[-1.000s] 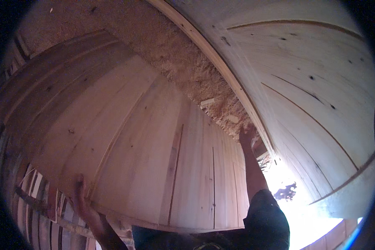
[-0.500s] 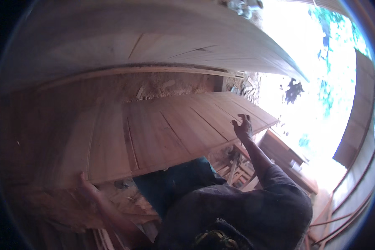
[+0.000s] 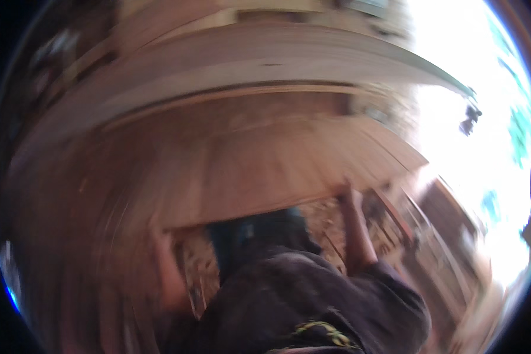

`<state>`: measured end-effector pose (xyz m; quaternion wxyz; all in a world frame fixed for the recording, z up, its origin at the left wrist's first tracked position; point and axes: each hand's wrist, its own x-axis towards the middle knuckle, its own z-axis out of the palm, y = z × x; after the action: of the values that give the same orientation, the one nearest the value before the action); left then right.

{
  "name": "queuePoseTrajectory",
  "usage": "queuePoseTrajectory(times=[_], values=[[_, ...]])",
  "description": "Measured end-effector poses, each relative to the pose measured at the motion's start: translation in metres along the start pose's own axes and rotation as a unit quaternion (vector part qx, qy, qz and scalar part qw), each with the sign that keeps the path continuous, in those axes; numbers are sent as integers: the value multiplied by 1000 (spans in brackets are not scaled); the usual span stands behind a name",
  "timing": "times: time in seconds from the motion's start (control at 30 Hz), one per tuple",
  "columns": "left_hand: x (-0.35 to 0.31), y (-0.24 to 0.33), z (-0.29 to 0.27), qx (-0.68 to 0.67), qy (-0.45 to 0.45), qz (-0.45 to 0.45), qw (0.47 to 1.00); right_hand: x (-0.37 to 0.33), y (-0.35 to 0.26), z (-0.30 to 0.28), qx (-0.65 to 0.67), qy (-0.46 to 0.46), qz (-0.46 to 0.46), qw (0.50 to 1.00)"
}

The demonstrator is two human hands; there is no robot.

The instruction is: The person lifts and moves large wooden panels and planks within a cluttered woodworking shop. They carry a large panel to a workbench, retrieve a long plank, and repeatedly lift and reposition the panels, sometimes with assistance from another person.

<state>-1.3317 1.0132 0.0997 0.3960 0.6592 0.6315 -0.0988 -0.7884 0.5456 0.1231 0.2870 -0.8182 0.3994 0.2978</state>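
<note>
**Two bare hands at the near edge of a wide wooden panel**

Seen from head height, looking down, with heavy blur. Across the middle, in front of the body: a broad panel [image 3: 248, 168] of pale brown planks, with dark seams toward the right end. At its near edge, right of the torso, the right hand [image 3: 349, 194], with one digit at the top of the edge; cannot tell whether grasping or merely touching. Near the same edge, well to the left, the left hand [image 3: 160, 229], badly smeared; cannot tell whether clenched or released.

Beyond the panel, a second panel [image 3: 265, 56], standing on edge, its greyish face in a long curve through the lens. Below, a dark shirt [image 3: 301, 289] with a yellow-green print [image 3: 330, 333], and teal cloth [image 3: 223, 239] just under the panel's edge. Beside the right forearm, wood scraps [image 3: 330, 221] on the ground and a reddish bar [image 3: 395, 215]. At far right, white glare [image 3: 448, 141].
</note>
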Motion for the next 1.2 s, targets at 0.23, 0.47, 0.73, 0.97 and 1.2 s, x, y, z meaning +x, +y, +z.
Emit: queuePoseTrajectory(times=[0.23,0.47,0.73,0.97,1.2], values=[[22,55,-12,-508,85,-394,761,-128,-69,58,259,-208,40,942],[38,105,-31,-473,36,-366,801,-69,-37,32,158,-175,40,971],[48,37,-19,-485,-13,-363,795,-105,-54,51,248,-143,37,957],[61,29,-30,-493,16,-336,802,-99,-44,53,171,-75,-13,982],[27,97,-82,-442,59,-327,833,-137,-101,31,190,-83,-47,977]])
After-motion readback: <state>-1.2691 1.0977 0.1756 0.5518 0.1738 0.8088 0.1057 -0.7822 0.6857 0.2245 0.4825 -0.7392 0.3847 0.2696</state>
